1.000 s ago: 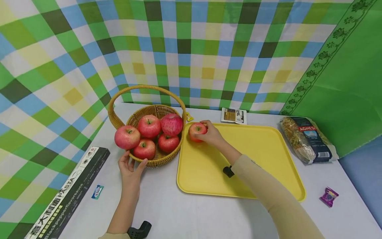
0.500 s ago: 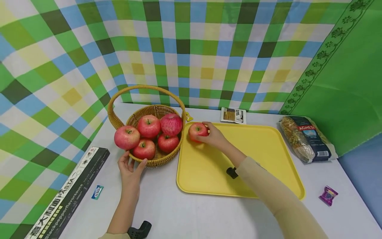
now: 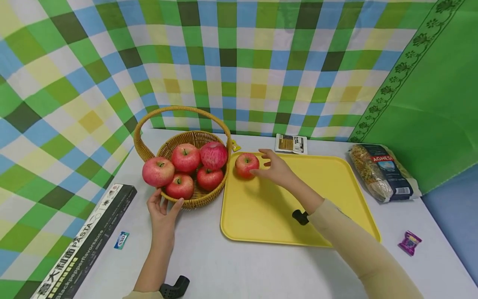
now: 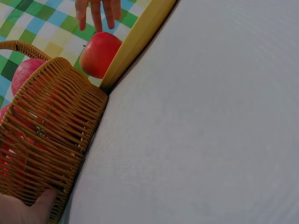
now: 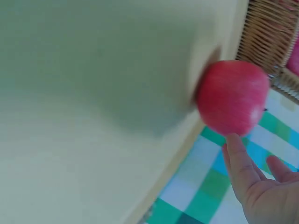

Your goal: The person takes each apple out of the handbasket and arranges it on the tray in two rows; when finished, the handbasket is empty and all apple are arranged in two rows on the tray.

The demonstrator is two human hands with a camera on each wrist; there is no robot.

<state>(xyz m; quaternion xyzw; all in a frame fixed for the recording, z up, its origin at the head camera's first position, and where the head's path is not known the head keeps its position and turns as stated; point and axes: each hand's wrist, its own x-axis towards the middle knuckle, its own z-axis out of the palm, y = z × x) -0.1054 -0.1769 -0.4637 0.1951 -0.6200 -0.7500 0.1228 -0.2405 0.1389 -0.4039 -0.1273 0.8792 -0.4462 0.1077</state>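
Note:
In the head view my left hand (image 3: pixel 163 216) holds the near side of the wicker basket (image 3: pixel 203 200), its thumb against the weave in the left wrist view. Several red apples (image 3: pixel 186 158) fill the basket; one at the left (image 3: pixel 158 171) leans over the rim. A single apple (image 3: pixel 246 165) sits in the far left corner of the yellow tray (image 3: pixel 291 224). Just right of that apple, my right hand (image 3: pixel 278 169) has its fingers spread with nothing in them. From the right wrist view, the fingertips (image 5: pixel 232 138) look very close to the apple; contact is unclear.
A black pasta box (image 3: pixel 86 241) lies left, near a small blue packet (image 3: pixel 121 240). A pasta bag (image 3: pixel 384 172) and purple wrapped candy (image 3: pixel 410 243) are right. Behind the tray lies a flat sachet (image 3: pixel 291 143). Checked cloth (image 3: pixel 261 83) hangs behind the table.
My right hand has let go of the apple and drawn back to the right, fingers opening. The apple stays in the tray's corner. My left hand has kept its place on the basket.

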